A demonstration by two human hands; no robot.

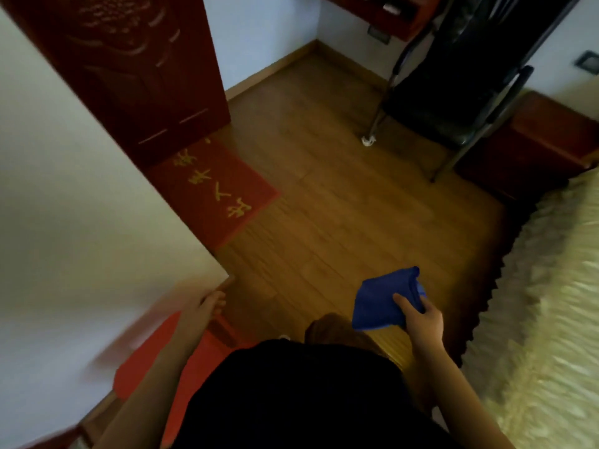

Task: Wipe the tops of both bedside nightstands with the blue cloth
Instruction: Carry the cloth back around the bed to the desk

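The right hand (423, 319) holds the cloth (385, 299) over the wooden floor (340, 205), the cloth lying just ahead and to the left of the palm. To the right of this hand runs the bed (551, 303). Far ahead of it and to the right stands a nightstand (534, 144), touching the bed's far end, with a chair (453, 92) just to its left. The left hand (207, 306) hangs beside a wall corner (223, 277). Ahead of the left hand a mat (214, 192) lies on the floor before a door (129, 69); another mat (194, 361) lies beneath that arm.
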